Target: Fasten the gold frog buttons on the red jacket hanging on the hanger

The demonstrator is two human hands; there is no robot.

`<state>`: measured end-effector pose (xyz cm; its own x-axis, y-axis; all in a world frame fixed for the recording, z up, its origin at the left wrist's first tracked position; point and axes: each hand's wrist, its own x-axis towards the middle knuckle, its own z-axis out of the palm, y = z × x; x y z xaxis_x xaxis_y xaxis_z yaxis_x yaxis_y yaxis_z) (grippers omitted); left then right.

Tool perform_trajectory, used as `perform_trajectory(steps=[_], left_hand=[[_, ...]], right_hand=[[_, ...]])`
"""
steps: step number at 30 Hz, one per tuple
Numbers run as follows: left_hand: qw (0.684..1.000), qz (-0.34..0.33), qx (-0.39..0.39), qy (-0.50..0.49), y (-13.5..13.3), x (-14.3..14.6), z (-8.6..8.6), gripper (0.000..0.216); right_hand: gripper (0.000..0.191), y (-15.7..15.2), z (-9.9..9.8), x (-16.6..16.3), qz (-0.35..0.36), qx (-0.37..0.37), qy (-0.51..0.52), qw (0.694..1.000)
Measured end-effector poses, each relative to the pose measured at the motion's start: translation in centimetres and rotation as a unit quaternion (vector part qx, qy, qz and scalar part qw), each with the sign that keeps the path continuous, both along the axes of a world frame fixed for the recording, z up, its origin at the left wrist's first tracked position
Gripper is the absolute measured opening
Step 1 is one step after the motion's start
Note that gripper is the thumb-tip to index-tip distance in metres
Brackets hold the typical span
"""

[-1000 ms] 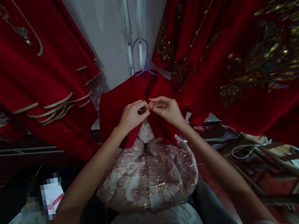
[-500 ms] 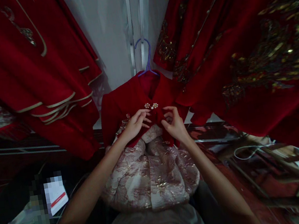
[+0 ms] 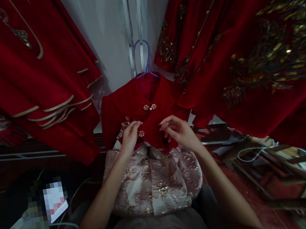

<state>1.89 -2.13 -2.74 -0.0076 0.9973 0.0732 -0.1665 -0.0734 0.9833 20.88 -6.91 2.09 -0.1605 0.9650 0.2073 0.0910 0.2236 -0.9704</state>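
Observation:
A red jacket (image 3: 127,103) with a stand collar hangs on a purple hanger (image 3: 147,58). A pair of beaded flower fasteners (image 3: 150,107) sits closed below its collar, and another beaded flower (image 3: 141,134) shows lower down, beside my left hand. My left hand (image 3: 130,137) is closed, pinching the jacket front near its beaded trim. On the other side, my right hand (image 3: 177,130) has bent fingers drawn together on the jacket's front; the cloth at its fingertips is partly hidden. Below the jacket, a pale brocade skirt (image 3: 164,183) with metallic thread bunches over my lap.
Red garments with pale piping (image 3: 56,83) hang at the left, and red garments with gold sequins (image 3: 281,42) hang at the right. A wooden frame (image 3: 273,184) stands low on the right. A white box (image 3: 57,208) and cables lie at the lower left.
Both hands have moved down from just below the collar fasteners. My left hand has shifted left and its spread fingers have closed. The lower beaded flower has come into sight.

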Motion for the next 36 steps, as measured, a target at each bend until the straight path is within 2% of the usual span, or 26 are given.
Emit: perform_trajectory(steps=[2, 4, 9, 11, 15, 17, 20, 23, 31, 36], left_hand=[[1.0, -0.017, -0.019, -0.009, -0.5, -0.3, 0.0, 0.027], [0.999, -0.038, -0.024, -0.002, -1.0, -0.4, -0.1, 0.027], [0.993, -0.045, 0.063, 0.086, -1.4, -0.4, -0.4, 0.02], [0.979, 0.002, 0.124, 0.163, -1.0, -0.6, -0.6, 0.018], [0.917, 0.205, 0.192, 0.283, 0.4, -1.5, -1.8, 0.034], [0.918, 0.227, 0.184, 0.269, 1.3, -2.2, -2.7, 0.038], [0.955, 0.173, 0.155, 0.185, 2.5, -3.0, -4.0, 0.035], [0.973, 0.15, 0.135, 0.116, 3.1, -3.3, -4.4, 0.033], [0.988, 0.121, 0.085, 0.035, 3.5, -3.1, -3.1, 0.031], [0.99, 0.118, 0.072, 0.038, 3.0, -3.8, -2.4, 0.031]], right_hand=[[0.026, -0.1, -0.7, -1.5, 0.014, 0.001, -0.034, 0.999], [0.031, -0.1, -1.6, -2.9, -0.001, 0.021, -0.071, 0.997], [0.027, 0.2, -3.1, -4.3, -0.019, 0.038, -0.088, 0.995], [0.024, 0.3, -3.3, -4.1, -0.015, 0.033, -0.08, 0.996], [0.024, 0.4, -3.3, -3.6, -0.019, 0.021, -0.071, 0.997], [0.023, 0.4, -3.4, -3.5, -0.014, 0.02, -0.075, 0.997], [0.022, 0.8, -3.6, -3.4, 0.0, 0.025, -0.083, 0.996], [0.022, 2.0, -3.8, -3.9, 0.003, 0.031, -0.076, 0.997], [0.012, 7.3, -4.0, -7.9, -0.055, 0.114, -0.116, 0.985], [0.013, 8.4, -4.5, -9.1, -0.094, 0.132, -0.147, 0.976]])
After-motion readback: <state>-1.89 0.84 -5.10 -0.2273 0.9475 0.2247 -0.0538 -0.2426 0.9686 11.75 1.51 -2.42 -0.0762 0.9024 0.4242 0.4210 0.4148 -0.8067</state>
